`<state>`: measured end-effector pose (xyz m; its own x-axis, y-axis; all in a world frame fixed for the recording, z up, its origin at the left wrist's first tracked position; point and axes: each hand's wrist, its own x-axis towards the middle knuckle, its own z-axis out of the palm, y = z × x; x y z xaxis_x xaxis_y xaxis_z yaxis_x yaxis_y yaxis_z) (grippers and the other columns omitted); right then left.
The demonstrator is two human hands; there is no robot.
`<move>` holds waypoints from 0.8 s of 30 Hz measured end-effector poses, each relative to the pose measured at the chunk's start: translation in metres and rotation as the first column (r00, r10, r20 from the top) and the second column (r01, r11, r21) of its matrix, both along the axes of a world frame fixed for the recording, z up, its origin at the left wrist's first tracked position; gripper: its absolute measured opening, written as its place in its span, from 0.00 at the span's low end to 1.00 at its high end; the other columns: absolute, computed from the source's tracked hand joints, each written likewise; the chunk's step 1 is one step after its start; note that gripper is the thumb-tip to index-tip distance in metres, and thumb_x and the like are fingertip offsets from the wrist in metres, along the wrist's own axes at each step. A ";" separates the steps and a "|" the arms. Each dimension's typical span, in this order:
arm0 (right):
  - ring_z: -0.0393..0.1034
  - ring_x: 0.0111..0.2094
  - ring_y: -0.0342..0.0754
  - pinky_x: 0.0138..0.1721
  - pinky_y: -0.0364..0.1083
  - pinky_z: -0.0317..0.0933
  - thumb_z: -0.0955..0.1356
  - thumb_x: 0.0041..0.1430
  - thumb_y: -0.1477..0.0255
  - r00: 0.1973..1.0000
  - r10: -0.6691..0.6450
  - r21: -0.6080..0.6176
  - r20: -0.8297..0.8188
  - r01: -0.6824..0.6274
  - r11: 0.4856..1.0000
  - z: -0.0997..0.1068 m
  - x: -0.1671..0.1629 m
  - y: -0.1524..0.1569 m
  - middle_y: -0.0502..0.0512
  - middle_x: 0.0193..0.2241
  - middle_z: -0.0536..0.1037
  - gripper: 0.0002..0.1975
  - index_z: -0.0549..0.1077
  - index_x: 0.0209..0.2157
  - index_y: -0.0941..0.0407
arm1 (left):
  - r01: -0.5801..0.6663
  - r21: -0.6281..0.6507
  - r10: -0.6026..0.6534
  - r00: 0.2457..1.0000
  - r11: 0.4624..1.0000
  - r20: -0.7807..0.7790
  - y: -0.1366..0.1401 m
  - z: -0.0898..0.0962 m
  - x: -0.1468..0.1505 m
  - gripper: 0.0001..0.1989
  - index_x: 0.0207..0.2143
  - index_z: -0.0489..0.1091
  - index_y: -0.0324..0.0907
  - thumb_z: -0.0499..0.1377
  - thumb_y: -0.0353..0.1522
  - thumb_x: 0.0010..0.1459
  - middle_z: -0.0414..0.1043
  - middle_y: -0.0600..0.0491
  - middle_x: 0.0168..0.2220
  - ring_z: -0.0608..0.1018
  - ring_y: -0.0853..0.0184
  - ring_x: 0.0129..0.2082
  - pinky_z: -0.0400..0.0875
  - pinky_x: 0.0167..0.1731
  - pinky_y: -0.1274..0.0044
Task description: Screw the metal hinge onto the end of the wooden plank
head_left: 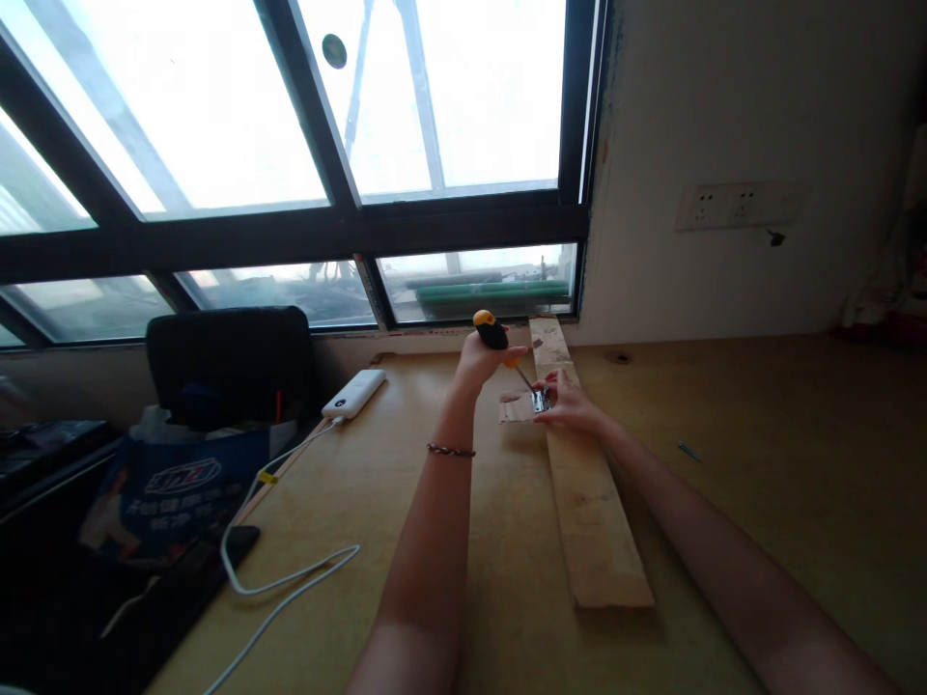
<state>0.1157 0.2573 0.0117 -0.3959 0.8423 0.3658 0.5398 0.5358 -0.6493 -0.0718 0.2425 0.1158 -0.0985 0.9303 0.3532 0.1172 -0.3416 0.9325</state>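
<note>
My left hand (479,363) is closed around the black and yellow handle of a screwdriver (491,331). The shaft slants down to the right, its tip at a small shiny metal hinge (540,401). With thumb and fingers on either side, my right hand (571,403) grips that hinge against the wood. Beneath lies a long wooden plank (598,512), running from the window side toward me. A short, thin wooden piece (515,407) sticks out from the plank's left side under the hinge. Whether the tip sits in a screw head is too small to tell.
On the wooden table (760,541), a small metal screw-like piece (689,451) lies right of my right forearm. A white power bank (354,394) with a white cable (290,579) is at the left edge. Beyond it stand a black chair (230,362) and a blue bag (181,492).
</note>
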 end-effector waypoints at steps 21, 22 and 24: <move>0.66 0.44 0.51 0.46 0.50 0.59 0.75 0.33 0.64 1.000 -0.001 -0.015 -0.012 0.000 1.000 0.002 0.000 -0.002 0.57 0.44 0.69 0.32 0.62 0.42 0.55 | 0.490 0.031 -0.490 0.866 0.871 0.098 -0.035 0.026 -0.015 0.22 0.35 0.72 0.37 0.65 0.23 0.31 0.75 0.44 0.38 0.74 0.54 0.44 0.69 0.39 0.70; 0.66 0.45 0.51 0.46 0.50 0.58 0.75 0.34 0.64 1.000 -0.003 -0.010 0.004 0.003 1.000 0.002 0.000 -0.001 0.57 0.44 0.68 0.32 0.63 0.42 0.56 | 0.467 0.040 -0.468 0.876 0.883 0.114 -0.035 0.027 -0.018 0.22 0.35 0.72 0.36 0.65 0.22 0.31 0.75 0.44 0.37 0.74 0.54 0.44 0.69 0.39 0.70; 0.65 0.46 0.52 0.48 0.50 0.57 0.74 0.35 0.63 0.999 -0.006 0.017 0.052 0.006 1.000 -0.001 0.000 0.001 0.58 0.45 0.66 0.31 0.64 0.43 0.56 | 0.409 0.055 -0.412 0.897 0.911 0.159 -0.035 0.030 -0.023 0.22 0.34 0.72 0.36 0.65 0.22 0.30 0.75 0.45 0.37 0.73 0.53 0.45 0.69 0.40 0.69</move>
<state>0.1158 0.2584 0.0112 -0.4098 0.8384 0.3593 0.5760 0.5433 -0.6108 -0.0943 0.2073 0.1458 0.2328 0.8936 0.3838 -0.1904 -0.3451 0.9191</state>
